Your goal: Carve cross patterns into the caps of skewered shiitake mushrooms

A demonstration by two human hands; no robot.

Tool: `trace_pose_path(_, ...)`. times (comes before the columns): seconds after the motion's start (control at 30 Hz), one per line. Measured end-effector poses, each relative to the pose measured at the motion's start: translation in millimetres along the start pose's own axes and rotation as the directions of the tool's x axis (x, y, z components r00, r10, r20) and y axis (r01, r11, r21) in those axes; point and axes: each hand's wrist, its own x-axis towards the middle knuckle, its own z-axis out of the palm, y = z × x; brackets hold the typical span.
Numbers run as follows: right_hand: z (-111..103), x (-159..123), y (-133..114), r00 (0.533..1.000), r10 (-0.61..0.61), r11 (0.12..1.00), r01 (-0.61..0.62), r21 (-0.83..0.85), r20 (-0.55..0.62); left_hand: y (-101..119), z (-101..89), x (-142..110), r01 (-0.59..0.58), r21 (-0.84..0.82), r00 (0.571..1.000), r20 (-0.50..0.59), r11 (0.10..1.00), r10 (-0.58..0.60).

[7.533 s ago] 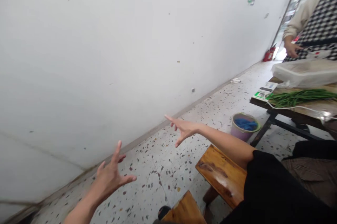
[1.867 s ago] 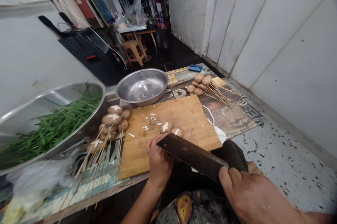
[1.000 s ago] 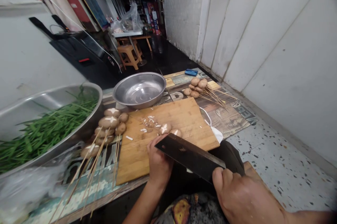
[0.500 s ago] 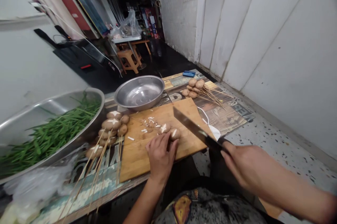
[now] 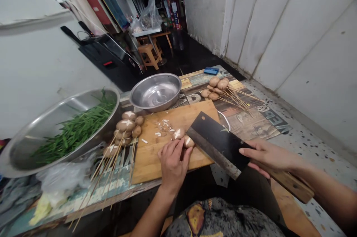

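My left hand (image 5: pixel 174 159) is closed around the near side of a shiitake mushroom (image 5: pixel 189 142), pressing it to the wooden cutting board (image 5: pixel 150 164). Just beyond the fingertips, a second mushroom (image 5: pixel 178 133) with a white cross cut in its cap touches the first. In my right hand (image 5: pixel 264 155) is a cleaver (image 5: pixel 217 142) with a dark blade and a wooden handle. Its blade lies tilted, broad face up, over the board's right side, with the far corner close to the held mushroom. White mushroom trimmings (image 5: pixel 165 125) are scattered on the board.
Skewered mushrooms with cut caps (image 5: pixel 125 125) lie left of the board; uncut skewered ones (image 5: pixel 216 86) lie behind it to the right. A steel basin (image 5: pixel 136 99) stands at the back. On the left, a large steel bowl (image 5: pixel 115 109) holds green vegetables. A plastic bag (image 5: pixel 65 177) sits nearby.
The cleaver has turned from edge-on to broad face up, its blade now nearer the held mushroom. My left hand keeps its hold. The whole view has shifted slightly.
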Motion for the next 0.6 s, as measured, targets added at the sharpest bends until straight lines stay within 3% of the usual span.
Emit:
trace_pose_path(0.43,-21,19,24,0.991,-0.007,0.996,-0.005,0.091,0.133,-2,0.2,1,-0.015,-0.034,1.0,-0.016,0.999,0.014)
trace_pose_path(0.6,-28,34,21,0.977,-0.005,0.983,-0.034,0.18,0.211,-2,-0.4,2,-0.013,-0.036,1.0,0.003,0.999,0.013)
